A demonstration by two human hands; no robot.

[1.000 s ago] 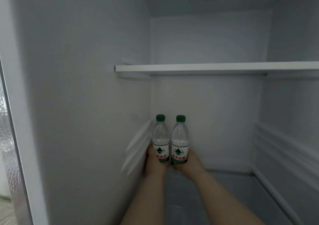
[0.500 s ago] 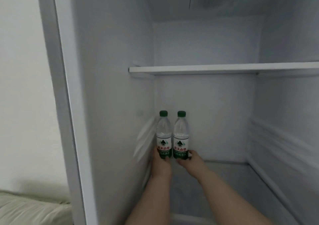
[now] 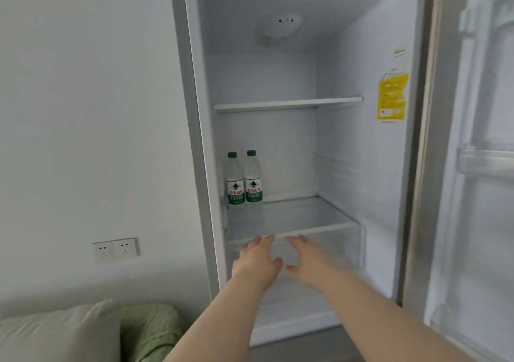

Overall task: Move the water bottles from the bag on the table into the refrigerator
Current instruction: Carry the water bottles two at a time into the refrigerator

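Where the fridge (image 3: 347,64) stands open, two bottles (image 3: 244,179) with green caps sit upright on the lower glass shelf (image 3: 306,214), side by side and touching, tucked into the back left corner against the left wall. Both hands are empty and clear of them. The left hand (image 3: 257,263) and the right hand (image 3: 308,261) hover just in front of the shelf's front edge, fingers spread and relaxed, palms turned away from the camera, grasping nothing; both are slightly blurred. Above the bottles an upper shelf (image 3: 286,104) spans the compartment. A yellow sticker (image 3: 392,97) is on the right inner wall, and the open door (image 3: 478,167) hangs at the right. On the room wall to the left is a double socket (image 3: 115,250), with cushions (image 3: 83,334) below it.
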